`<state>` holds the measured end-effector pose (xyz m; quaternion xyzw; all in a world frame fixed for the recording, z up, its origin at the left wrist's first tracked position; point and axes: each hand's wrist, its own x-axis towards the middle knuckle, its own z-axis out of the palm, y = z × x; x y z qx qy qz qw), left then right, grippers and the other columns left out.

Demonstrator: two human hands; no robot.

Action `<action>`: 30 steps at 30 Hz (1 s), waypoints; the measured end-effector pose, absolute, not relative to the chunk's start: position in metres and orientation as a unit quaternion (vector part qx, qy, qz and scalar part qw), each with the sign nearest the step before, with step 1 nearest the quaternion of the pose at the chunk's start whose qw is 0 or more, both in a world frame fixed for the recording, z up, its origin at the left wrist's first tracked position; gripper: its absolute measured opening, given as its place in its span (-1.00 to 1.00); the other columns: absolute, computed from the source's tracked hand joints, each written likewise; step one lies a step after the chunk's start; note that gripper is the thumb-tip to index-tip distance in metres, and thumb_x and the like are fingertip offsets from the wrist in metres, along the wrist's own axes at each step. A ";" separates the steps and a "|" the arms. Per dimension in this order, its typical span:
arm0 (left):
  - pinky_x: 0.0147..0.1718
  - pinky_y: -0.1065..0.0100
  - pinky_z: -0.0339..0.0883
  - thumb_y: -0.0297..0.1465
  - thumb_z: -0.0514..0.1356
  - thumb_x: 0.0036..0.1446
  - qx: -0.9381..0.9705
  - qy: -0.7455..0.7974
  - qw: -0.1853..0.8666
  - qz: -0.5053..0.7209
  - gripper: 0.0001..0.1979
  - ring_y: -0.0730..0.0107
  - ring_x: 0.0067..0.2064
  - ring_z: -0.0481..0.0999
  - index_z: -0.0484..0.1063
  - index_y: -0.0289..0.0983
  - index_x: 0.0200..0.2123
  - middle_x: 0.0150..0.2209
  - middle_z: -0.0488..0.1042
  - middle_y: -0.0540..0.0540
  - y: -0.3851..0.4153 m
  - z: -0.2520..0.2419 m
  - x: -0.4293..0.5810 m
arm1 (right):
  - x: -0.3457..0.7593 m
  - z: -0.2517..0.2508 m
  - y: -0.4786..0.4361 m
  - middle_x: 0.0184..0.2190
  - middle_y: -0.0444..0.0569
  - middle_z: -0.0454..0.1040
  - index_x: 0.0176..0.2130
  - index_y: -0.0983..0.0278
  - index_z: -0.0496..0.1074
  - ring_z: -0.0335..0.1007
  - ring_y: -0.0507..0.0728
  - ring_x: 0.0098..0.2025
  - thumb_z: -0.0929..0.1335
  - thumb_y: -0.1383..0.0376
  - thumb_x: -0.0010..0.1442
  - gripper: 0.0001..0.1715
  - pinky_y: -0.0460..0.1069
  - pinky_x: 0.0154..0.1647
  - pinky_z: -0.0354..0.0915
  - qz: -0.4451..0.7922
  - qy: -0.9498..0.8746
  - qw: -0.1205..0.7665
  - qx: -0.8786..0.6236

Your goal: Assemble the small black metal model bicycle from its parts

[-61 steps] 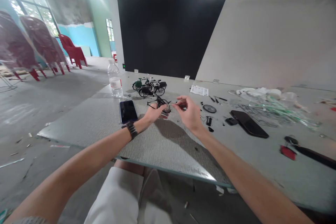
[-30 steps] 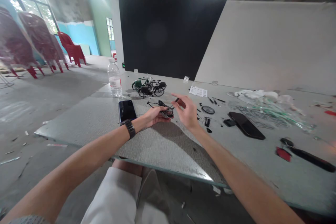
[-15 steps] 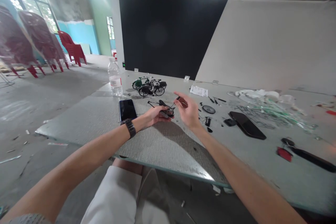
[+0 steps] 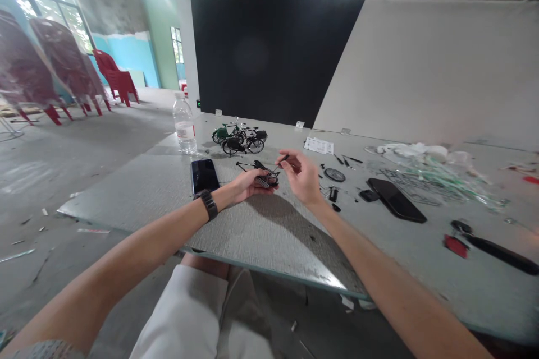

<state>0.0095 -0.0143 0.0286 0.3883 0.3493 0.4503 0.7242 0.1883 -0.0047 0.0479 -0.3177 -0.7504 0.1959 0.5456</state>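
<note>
Watching the person's left hand (image 4: 248,186), are you? It's cradling a small black model bicycle (image 4: 267,179) over the middle of the counter (image 4: 261,235), its fingers (image 4: 255,181) curling up under the frame.

Yes, and the right hand (image 4: 301,176) is hovering just beside it, thumb and forefinger pinching a thin black part (image 4: 283,160), the other fingers loosely spread.

What's sitting around them?

Two more model bicycles (image 4: 238,140), one green and one black, are standing together just beyond the hands. A black phone (image 4: 204,175) is lying near the left hand, and a water bottle (image 4: 184,126) is standing past it. Over to the right, a small spoked wheel (image 4: 334,174) and tiny black pieces are scattered beside a second phone (image 4: 396,207).

Can you read anything?

Not really. The bottle's label and the printed sheet (image 4: 319,146) are showing, but their lettering is too small to make out, so I can't name a brand.

How much room are those hands getting?

Plenty toward the person. A wide stretch of textured grey surface is running from the hands to the counter's near edge, with their shadow falling across it. The far edge is meeting a dark panel (image 4: 273,56).
</note>
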 end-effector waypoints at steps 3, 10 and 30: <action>-0.19 0.21 0.58 -0.48 0.14 0.31 0.379 0.344 0.730 0.453 -0.83 0.28 -0.34 0.64 0.53 -0.35 -0.28 -0.32 0.64 -0.21 -0.013 0.028 0.009 | 0.190 0.048 -0.003 -0.26 0.03 0.58 0.01 0.23 0.49 0.56 0.16 -0.22 0.35 0.08 0.36 -0.65 0.10 -0.09 0.48 0.175 -0.755 0.539 -0.330; -0.21 0.22 0.58 -0.49 0.13 0.31 0.378 0.335 0.734 0.454 -0.83 0.26 -0.33 0.65 0.51 -0.35 -0.31 -0.33 0.64 -0.20 -0.012 0.025 0.009 | 0.190 0.048 -0.001 -0.40 -0.04 0.50 -0.08 0.22 0.52 0.45 0.13 -0.37 0.39 0.02 0.31 -0.64 0.06 -0.21 0.44 0.120 -0.759 0.524 -0.367; -0.20 0.26 0.55 -0.45 0.17 0.28 0.425 0.329 0.730 0.422 -0.81 0.27 -0.29 0.64 0.58 -0.41 -0.27 -0.27 0.65 -0.27 -0.017 0.030 0.008 | 0.188 0.045 0.001 -0.37 -0.03 0.54 -0.09 0.20 0.41 0.57 0.18 -0.30 0.37 0.05 0.36 -0.71 0.10 -0.18 0.47 0.115 -0.754 0.551 -0.339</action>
